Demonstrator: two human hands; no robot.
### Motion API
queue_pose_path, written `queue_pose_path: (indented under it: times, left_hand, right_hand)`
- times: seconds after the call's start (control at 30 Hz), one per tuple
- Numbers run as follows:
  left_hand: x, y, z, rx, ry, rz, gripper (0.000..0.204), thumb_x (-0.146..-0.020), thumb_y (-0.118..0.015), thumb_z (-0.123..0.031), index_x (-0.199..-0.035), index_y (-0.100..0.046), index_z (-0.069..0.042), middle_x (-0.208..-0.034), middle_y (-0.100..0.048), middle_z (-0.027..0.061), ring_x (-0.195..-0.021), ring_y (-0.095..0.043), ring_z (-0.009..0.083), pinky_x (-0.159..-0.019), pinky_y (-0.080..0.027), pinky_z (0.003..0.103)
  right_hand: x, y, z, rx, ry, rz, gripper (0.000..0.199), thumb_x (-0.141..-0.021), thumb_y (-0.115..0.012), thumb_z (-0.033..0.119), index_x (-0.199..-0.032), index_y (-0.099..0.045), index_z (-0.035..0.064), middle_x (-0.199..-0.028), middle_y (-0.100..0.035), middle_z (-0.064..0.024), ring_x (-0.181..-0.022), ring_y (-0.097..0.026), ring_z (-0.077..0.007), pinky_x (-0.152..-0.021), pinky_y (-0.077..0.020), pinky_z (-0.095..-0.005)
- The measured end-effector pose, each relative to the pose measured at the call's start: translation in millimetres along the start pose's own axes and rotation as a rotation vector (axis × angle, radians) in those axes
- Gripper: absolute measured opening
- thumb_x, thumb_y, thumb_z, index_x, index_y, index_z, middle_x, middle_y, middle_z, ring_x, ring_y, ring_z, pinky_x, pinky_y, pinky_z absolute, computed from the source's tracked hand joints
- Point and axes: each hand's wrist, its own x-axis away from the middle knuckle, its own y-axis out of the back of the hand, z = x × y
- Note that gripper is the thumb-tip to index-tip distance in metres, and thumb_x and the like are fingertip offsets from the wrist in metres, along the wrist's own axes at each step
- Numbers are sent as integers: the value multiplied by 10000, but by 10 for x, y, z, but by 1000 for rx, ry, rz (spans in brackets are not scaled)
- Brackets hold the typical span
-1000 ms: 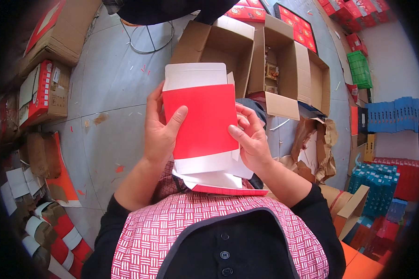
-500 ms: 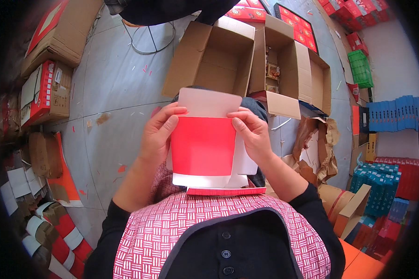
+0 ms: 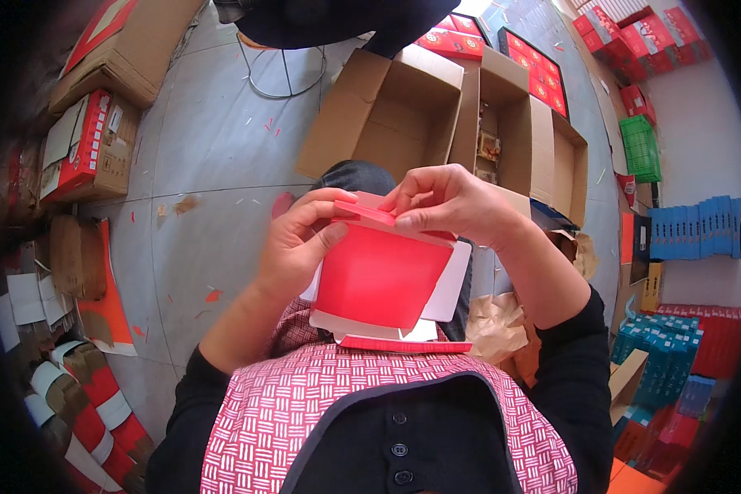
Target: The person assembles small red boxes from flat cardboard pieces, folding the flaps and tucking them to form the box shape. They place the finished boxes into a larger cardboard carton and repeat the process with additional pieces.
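Note:
A red cardboard box (image 3: 383,276) with white inner flaps is held upright in front of my chest. My left hand (image 3: 300,239) grips its left side, thumb on the red front face. My right hand (image 3: 449,202) presses the top flap down over the upper edge. More flat red and white box blanks (image 3: 403,339) lie under it on my lap. The far side of the box is hidden.
An open brown carton (image 3: 387,111) with divided compartments stands on the grey floor just beyond my hands. Cardboard boxes (image 3: 86,144) and stacks of flat blanks (image 3: 49,362) line the left. Red, blue and green packs (image 3: 679,354) fill the right. Someone in dark clothing (image 3: 337,20) sits at the top.
The box's white top flap stood up open a second ago; both hands have since folded it down and moved to the upper edge, and the box sits lower and closer.

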Motion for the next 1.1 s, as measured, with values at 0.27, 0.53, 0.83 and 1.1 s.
queue_pose_path:
  times: [0.27,0.53,0.83,1.1]
  left_hand:
    - [4,39,32,83,-46,53,418,-863,-581,33,-1230,-389,-25,-1193,-518,138,-1115,-524,190,-969,-431,309]
    - [15,15,9,68,-11,22,326,-859,-591,35,-1160,-484,-31,-1172,-522,97,-1106,-519,157,-953,-438,284]
    - [-17,47,154,-53,-49,-2,77,-901,-548,-12,-968,-587,-16,-1112,-559,78,-1020,-522,119,-899,-408,248]
    - [-114,-10,112,-420,-134,70,102,-830,-625,27,-918,-605,-20,-1085,-564,64,-971,-537,114,-864,-425,237]
  right_hand:
    - [27,-134,117,271,21,-121,290,-789,-706,35,-1078,-677,36,-949,-681,-96,-822,-653,-124,-687,-538,-240]
    - [78,-235,-24,368,233,-192,268,-780,-673,-24,-1029,-706,71,-1001,-676,-106,-827,-651,-129,-680,-538,-231]
    - [102,-92,-332,-208,273,-327,182,-853,-655,90,-1007,-691,0,-1033,-663,-126,-937,-635,-181,-832,-513,-288]
    - [292,-256,-744,-519,203,-379,195,-864,-653,121,-1007,-685,-8,-1006,-666,-118,-930,-630,-166,-841,-519,-280]
